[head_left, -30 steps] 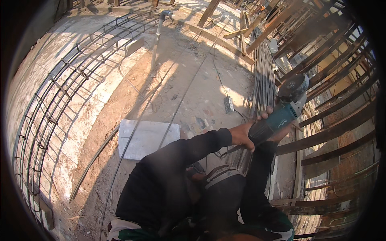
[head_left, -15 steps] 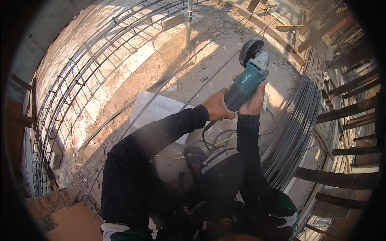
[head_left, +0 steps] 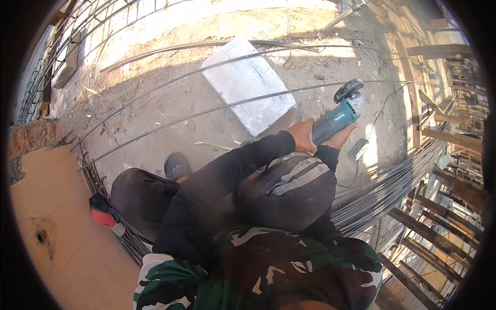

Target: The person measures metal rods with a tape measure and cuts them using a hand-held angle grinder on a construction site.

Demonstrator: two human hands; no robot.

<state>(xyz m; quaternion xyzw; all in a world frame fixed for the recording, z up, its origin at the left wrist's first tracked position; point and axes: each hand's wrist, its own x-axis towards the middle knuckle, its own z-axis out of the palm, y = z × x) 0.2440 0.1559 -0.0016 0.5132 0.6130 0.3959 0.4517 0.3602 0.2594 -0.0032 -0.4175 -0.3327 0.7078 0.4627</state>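
Both my hands hold a teal and black angle grinder (head_left: 339, 120), its round guard and disc (head_left: 348, 90) pointing away from me to the upper right. My left hand (head_left: 301, 136) is closed round the dark rear of its body. From the right side, my right hand (head_left: 342, 136) grips the body, with part of the fingers hidden underneath. Beyond my hands, a long thin steel rod (head_left: 206, 118) runs crosswise over a pale slab (head_left: 248, 85). The disc is close to the far stretch of this rod; whether they touch I cannot tell.
A second rod (head_left: 170, 78) crosses farther off. Bundled steel rods (head_left: 377, 181) lie to the right, beside stacked timbers (head_left: 444, 235). A power socket block (head_left: 358, 149) with a cord rests on the ground. At left are orange tiles (head_left: 57, 181) and a red and black object (head_left: 103, 218).
The view has swung right and lower, showing my knees and the tiles. Still held in both hands, the grinder now sits lower and farther right in view, nearer the crosswise rod.
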